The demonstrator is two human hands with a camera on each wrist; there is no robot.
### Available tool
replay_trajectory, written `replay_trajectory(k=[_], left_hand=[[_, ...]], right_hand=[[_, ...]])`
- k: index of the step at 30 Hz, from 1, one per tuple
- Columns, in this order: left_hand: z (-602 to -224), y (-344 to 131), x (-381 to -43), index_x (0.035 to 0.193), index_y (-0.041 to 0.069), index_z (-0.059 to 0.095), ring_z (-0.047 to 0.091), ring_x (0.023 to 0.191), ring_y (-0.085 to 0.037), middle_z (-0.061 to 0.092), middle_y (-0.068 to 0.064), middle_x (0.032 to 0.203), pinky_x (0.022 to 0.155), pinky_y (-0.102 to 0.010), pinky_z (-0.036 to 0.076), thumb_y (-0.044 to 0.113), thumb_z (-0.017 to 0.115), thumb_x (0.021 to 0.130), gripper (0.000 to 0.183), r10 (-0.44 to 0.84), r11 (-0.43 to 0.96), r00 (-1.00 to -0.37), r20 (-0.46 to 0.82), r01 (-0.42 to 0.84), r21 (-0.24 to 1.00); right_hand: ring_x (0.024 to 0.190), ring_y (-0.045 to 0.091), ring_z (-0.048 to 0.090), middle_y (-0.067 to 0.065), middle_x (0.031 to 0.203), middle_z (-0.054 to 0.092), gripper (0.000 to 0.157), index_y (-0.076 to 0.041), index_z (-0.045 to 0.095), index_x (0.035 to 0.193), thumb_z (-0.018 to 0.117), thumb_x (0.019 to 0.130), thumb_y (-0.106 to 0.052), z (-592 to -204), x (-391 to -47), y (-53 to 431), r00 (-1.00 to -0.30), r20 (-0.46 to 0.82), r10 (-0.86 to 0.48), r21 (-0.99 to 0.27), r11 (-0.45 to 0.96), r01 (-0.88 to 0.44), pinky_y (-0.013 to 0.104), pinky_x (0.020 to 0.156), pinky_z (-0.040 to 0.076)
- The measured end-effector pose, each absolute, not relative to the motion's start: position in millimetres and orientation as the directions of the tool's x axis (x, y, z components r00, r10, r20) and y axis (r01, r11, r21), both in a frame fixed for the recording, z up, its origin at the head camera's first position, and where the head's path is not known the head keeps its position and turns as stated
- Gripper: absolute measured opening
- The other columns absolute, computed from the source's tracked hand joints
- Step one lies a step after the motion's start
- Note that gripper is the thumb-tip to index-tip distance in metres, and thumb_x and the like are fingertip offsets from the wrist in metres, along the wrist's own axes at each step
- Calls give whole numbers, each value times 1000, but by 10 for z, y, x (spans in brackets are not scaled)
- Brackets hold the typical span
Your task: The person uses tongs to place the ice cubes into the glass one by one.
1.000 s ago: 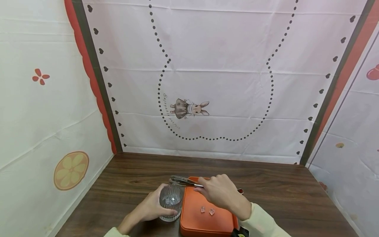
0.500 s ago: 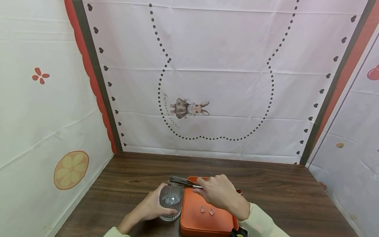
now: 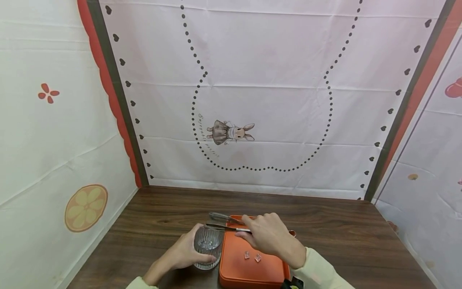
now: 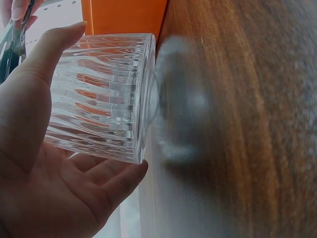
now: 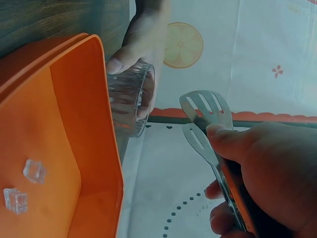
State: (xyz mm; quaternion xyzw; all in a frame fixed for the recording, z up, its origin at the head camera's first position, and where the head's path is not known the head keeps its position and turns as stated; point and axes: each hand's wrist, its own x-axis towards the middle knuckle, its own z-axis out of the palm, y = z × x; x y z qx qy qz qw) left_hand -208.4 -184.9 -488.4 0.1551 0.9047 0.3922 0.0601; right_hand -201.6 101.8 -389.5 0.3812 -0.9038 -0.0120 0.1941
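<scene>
Tongs (image 5: 214, 164) gripped in your right hand (image 3: 270, 237), knuckles up, above orange box (image 3: 252, 277), far end; heads silvery, slotted, parted near glass (image 3: 209, 241). Your left hand (image 3: 187, 252), thumb nearside, wraps that ribbed clear glass, just left of box.

At six o'clock in my head view I see the brown worktop (image 3: 343, 233); at twelve, a pale cloth (image 3: 274, 52) with dots and hearts. A rabbit print (image 3: 232, 132) lies sideways near the dial's centre, an orange-slice print (image 3: 86, 208) at eight, a red flower print (image 3: 48, 93) between nine and ten.
</scene>
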Motion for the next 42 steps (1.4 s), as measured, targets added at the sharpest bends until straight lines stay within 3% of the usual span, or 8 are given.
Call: replay_trajectory(k=[8,14,31,42], left_hand=[[-4881,-1854,-2079,140,10,41,60,107,-27,62,-13,121,89,-53,49,53,86,69,94,339,635,-940,44,263,727],[-4875,-1857,-2072,140,11,41,61,97,-20,65,-7,109,83,-46,50,53,86,69,93,350,621,-936,44,267,737],[-4884,-1864,-2070,138,10,41,62,94,-18,65,-6,109,78,-38,51,51,86,70,91,363,596,-930,50,274,755],[-4883,-1849,-2085,140,7,40,60,95,-20,63,-8,112,80,-44,50,53,87,68,97,329,644,-944,32,249,723]], right_hand=[[38,5,33,-9,55,50,38,-18,60,98,54,97,-55,-3907,-2018,1091,-688,313,-655,112,745,-658,23,39,24],[40,5,36,-7,62,57,39,-17,59,99,53,97,-55,-3916,-2011,1136,-707,303,-639,89,758,-647,23,39,25],[39,6,32,-9,58,43,38,-14,54,91,59,95,-52,-3989,-2016,1335,-727,317,-609,81,781,-619,23,39,22],[43,12,44,-4,72,63,39,-14,60,98,62,92,-53,-4083,-2001,1543,-749,293,-595,85,796,-599,27,40,31]])
